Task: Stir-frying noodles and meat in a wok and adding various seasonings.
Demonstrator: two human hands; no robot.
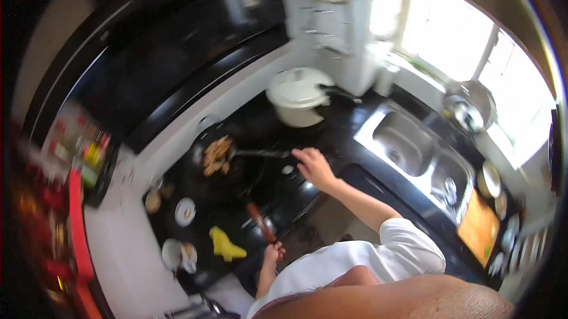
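My left hand grips the reddish-brown handle of a dark wok on the black cooktop. Browned pieces of food lie in the wok, with a dark-handled spatula reaching into them from the right. At the outer end of the spatula's handle is my right hand, its fingers stretched towards it; whether they close on it cannot be told. A yellow cloth lies on the counter left of my left hand.
A white lidded pot stands beyond the spatula. At right are a double steel sink and a wooden cutting board. Small dishes and bowls sit at left, near bottles. A black range hood overhangs the back.
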